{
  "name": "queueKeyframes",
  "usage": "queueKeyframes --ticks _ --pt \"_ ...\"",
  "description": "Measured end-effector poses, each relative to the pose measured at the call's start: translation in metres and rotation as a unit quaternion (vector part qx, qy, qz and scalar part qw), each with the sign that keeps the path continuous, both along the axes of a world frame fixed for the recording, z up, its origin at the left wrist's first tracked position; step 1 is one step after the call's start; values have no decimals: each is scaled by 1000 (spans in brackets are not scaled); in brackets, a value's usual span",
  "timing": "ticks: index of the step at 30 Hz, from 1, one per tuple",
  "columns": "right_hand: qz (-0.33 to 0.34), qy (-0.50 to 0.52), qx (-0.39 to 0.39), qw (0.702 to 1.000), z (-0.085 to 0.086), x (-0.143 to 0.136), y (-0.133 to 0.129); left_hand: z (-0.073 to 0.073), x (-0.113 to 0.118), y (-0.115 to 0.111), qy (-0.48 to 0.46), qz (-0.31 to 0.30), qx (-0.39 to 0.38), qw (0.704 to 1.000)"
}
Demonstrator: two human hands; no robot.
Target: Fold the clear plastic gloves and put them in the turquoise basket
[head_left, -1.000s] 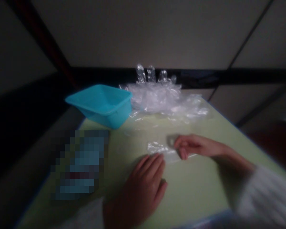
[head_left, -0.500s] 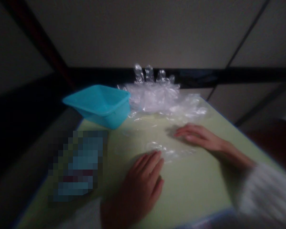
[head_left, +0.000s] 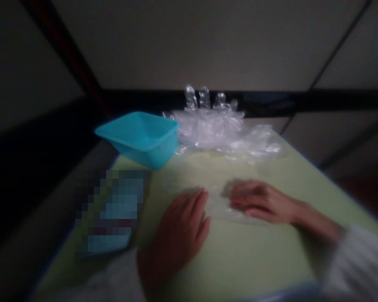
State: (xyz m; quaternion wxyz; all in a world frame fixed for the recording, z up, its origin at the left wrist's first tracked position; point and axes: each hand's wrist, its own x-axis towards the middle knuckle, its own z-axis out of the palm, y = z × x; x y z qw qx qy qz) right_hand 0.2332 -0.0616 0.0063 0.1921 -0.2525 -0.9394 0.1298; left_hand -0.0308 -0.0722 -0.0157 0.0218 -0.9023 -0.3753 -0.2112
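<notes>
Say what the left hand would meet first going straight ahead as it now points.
Past the flat clear plastic at its fingertips, the left hand would probably meet the crumpled plastic gloves; depth is unclear.

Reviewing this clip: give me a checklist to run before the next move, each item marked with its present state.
1. Left hand at the flat clear plastic: ok, fingertips at it.
2. Right hand free of other items: ok, none seen in it.
3. Flat plastic separate from the clear plastic glove pile: cannot tell, edges blur.
4. Turquoise tub fully supported by the table: cannot tell, base unclear.
5. Item at left identifiable: not ok, pixelated.
6. Picture sharp: not ok, dim and blurred.
</notes>
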Motion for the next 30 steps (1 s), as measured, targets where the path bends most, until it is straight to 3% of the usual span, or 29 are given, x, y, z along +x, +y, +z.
queueKeyframes --ticks 7,15,22,30 --pt "107 1 -37 994 2 -31 -19 -3 -2 7 4 15 -10 1000" --pt "46 17 13 999 3 -15 -6 -7 -1 -3 2 -21 -54 998" --pt "161 35 -25 986 -5 -39 -27 -13 0 -3 44 -52 -54 996" --pt "191 -13 -56 980 -6 -48 -41 -15 -1 0 58 -57 -74 994"
